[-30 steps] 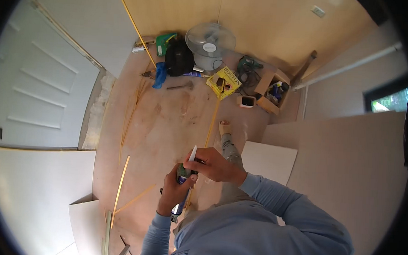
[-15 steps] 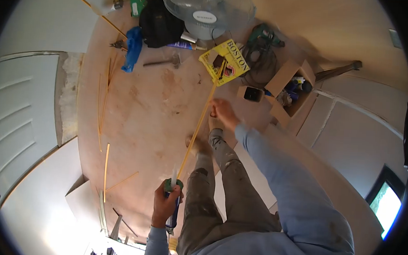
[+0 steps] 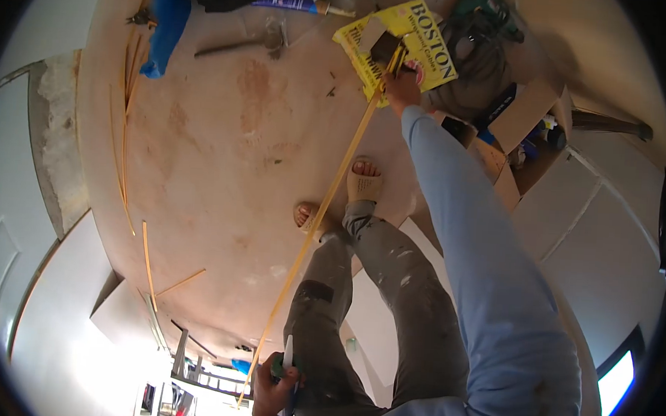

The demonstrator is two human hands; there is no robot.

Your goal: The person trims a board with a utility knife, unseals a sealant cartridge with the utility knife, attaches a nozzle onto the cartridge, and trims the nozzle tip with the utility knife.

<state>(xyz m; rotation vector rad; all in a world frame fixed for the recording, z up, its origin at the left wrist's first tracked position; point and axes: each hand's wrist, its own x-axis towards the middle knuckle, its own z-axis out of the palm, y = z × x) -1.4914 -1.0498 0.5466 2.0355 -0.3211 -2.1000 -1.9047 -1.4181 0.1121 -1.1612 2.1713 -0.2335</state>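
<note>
My left hand is wrapped around a sealant cartridge with a white nozzle pointing up and green at its collar. A long, thin wooden strip slants past that hand and crosses in front of my left slipper. At the strip's upper end, my right hand is stretched out with its fingers closed on it, over a yellow bag marked "BOSTON". Beside those fingers, a small yellow and dark item shows on the bag; its kind is unclear.
An open cardboard box of cans and bottles stands right of my right arm. A hammer, a blue bag and another cartridge lie at the far side. Loose wooden strips lie at left.
My right hand has moved forward from above my feet to the strip's upper end by the yellow bag. My left hand still holds the cartridge, now lower in view. The view has shifted.
</note>
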